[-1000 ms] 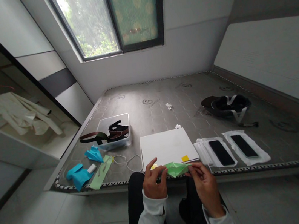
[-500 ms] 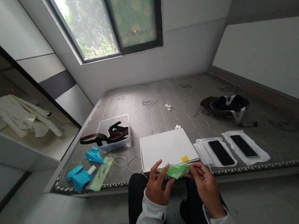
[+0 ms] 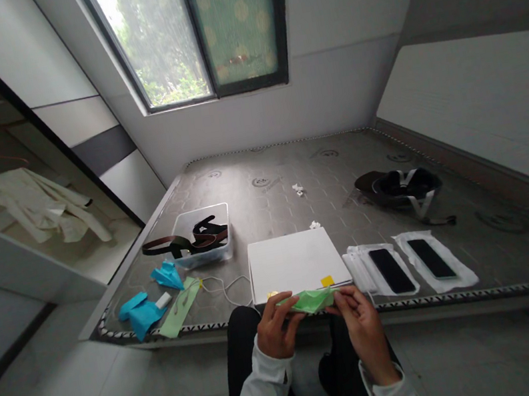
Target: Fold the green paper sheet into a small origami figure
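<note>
Both hands' fingers (image 3: 283,311) pinching folded green paper (image 3: 311,300), white board (image 3: 295,262) beyond

A bare grey mattress (image 3: 292,180) is seen beneath a window (image 3: 196,30). At its near edge, a white board (image 3: 295,262) is laid flat, flanked on the right by two black phones (image 3: 391,270) in opened white wrappers. A clear plastic tub (image 3: 202,235) holding dark belts is placed to the left, with blue folded papers (image 3: 141,310) nearer still. A dark headset (image 3: 402,187) is set farther right.
</note>
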The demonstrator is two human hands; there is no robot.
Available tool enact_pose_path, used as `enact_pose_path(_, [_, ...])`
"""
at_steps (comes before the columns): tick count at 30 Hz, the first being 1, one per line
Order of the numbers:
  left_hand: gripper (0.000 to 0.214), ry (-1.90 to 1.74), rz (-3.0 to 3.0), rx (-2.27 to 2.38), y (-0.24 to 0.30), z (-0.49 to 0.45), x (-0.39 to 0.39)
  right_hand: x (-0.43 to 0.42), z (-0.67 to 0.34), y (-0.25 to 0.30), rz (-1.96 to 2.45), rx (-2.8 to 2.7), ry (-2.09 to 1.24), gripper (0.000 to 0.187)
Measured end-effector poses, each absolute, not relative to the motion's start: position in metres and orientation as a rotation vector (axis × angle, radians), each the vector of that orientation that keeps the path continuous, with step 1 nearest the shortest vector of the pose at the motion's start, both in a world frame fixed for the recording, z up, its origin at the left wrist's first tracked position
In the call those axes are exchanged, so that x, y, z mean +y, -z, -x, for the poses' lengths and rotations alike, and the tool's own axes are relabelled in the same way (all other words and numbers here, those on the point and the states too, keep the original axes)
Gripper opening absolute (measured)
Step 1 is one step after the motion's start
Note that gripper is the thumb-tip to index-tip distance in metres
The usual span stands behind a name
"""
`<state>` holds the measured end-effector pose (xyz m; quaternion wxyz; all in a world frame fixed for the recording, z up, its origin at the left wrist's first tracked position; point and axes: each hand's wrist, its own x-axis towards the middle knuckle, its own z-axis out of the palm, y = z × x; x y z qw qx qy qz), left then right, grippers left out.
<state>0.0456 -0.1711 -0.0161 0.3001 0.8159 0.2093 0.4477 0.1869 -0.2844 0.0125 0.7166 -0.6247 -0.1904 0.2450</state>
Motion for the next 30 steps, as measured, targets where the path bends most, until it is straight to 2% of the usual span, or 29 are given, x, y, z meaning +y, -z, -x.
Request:
enact_pose_path(19, [0.023, -1.204, -2.210, 0.483, 0.018, -0.044, -0.166, -0.289, -0.187, -0.012, 1.446, -0.542, -0.499, 0.037])
enact_pose_path(23, [0.023, -1.234, -2.227, 0.471, 0.019, -0.044, -0.167, -0.293, -0.192, -0.021, 1.649, -0.769, -0.326, 0.027])
enact_pose_path(30, [0.024, -1.246, -2.360, 0.476, 0.019, -0.046, -0.172, -0.292, -0.194, -0.029, 1.802, -0.986, -0.055, 0.025])
